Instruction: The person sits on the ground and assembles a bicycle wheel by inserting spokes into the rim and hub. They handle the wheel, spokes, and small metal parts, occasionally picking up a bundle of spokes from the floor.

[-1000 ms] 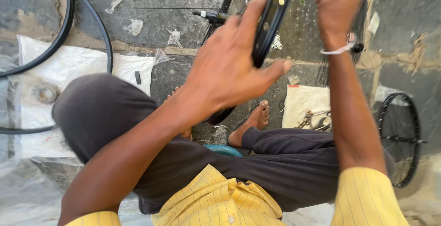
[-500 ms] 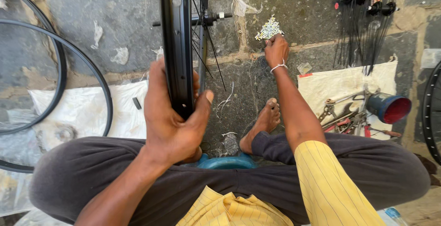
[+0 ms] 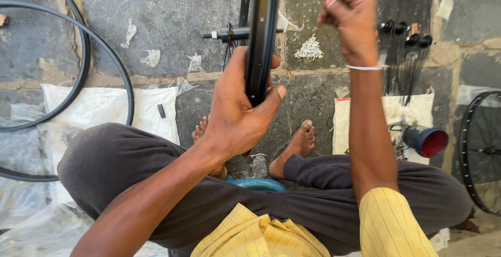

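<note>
Upright between the person's knees, the black wheel rim (image 3: 262,32) stands edge-on over the stone floor (image 3: 172,17), its hub axle (image 3: 229,33) showing just behind; the left hand (image 3: 237,111) has fingers curled shut around its lower arc, while the right hand (image 3: 352,25) hovers apart from it, fingertips pinched on something too small to tell. Held by one hand only, the rim could twist or tip sideways. Loose small silver parts (image 3: 309,48) lie heaped uncontained, and a blue can (image 3: 427,141) with red inside lies tipped on a white sack (image 3: 365,118), contents unseen.

Bicycle workshop: rims (image 3: 78,79), loose spokes (image 3: 402,69)
</note>
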